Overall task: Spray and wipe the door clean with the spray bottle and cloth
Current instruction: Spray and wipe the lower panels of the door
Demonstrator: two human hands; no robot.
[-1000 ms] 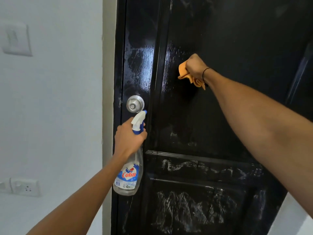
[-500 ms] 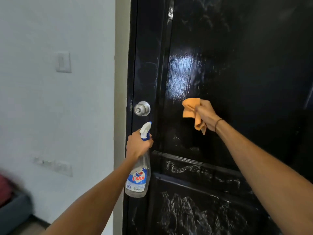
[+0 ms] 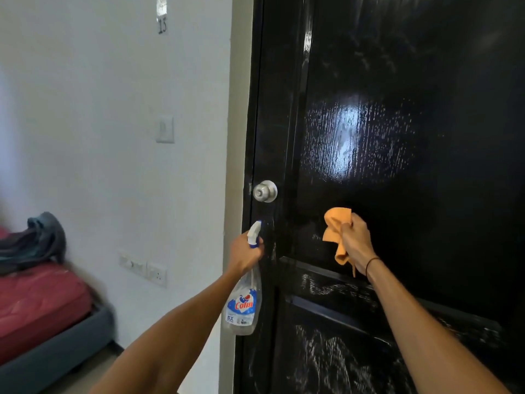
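Note:
A glossy black door (image 3: 426, 81) fills the right of the view, with a wet sheen on its upper panel and white smear marks on its lower panels. My left hand (image 3: 244, 253) grips the neck of a clear spray bottle (image 3: 243, 300) with a white and blue nozzle, held just below the silver knob (image 3: 265, 191). My right hand (image 3: 355, 243) holds a bunched orange cloth (image 3: 335, 231) against the door, right of the knob and just above the middle rail.
A white wall (image 3: 113, 81) lies left of the door frame, with a light switch (image 3: 165, 129) and sockets (image 3: 143, 267). A red mattress (image 3: 34, 302) on a grey base, with dark clothing (image 3: 34, 243) on it, stands at the lower left.
My right hand has brought the cloth down the door from above the knob's height to below it. The view has shifted so more wall and the mattress show. The left hand keeps the bottle.

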